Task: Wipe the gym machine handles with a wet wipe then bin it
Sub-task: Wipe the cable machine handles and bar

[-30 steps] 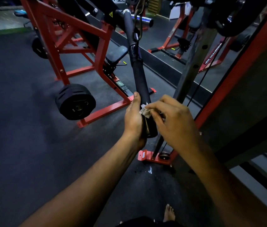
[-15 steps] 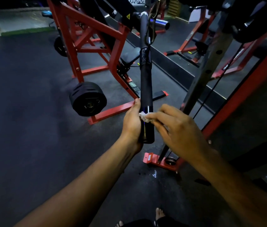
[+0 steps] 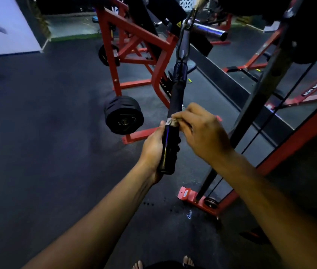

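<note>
Black handle (hanging tilted): left hand grips its lower end; right hand pinches the wet wipe against it.

Single head-worn wide-angle view, looking forward and down from the person's own standpoint. Both forearms reach into frame from below; the dark floor fills the left.

Both forearms reach forward, the left hand curled with its thumb pointing up and away, the right hand beside it, fingertips pinched together.
</note>
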### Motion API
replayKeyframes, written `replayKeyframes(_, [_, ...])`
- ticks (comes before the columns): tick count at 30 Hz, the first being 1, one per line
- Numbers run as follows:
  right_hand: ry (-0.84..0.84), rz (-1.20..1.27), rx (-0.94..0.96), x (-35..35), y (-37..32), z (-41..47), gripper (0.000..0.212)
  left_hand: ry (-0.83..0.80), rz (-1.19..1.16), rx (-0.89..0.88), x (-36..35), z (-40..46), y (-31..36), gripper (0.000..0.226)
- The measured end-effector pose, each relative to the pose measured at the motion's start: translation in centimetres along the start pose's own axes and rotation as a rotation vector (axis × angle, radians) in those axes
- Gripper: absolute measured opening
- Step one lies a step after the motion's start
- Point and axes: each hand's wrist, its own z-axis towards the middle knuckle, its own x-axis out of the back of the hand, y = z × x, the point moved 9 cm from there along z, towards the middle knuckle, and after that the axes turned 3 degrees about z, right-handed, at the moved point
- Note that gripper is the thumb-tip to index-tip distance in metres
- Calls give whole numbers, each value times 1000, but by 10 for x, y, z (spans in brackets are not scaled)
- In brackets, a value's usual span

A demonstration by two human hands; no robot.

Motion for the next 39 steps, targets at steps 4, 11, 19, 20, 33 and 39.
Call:
replayKeyframes(4, [-113, 40, 149, -4, -8, -11, 18, 21, 25, 2, -1, -8, 6, 44])
replayKeyframes(11, [-80, -20, 220, -2, -5, 0, 25, 136, 113, -38, -2, -21, 14, 50])
replayKeyframes(19, [5, 140, 147, 10, 23, 20, 32, 221, 174, -66, -12, -33, 11, 51])
replayKeyframes(20, [6, 133, 155, 10, 22, 14, 34, 223, 170, -64, -14, -35, 11, 49])
replayKeyframes(33, [-168, 251, 328, 29, 34, 11, 23, 127, 154, -49, -45, -47, -3, 54])
replayKeyframes(39, [-173, 190, 283, 22, 35, 36, 19, 124, 175, -66, -52, -51, -7, 46])
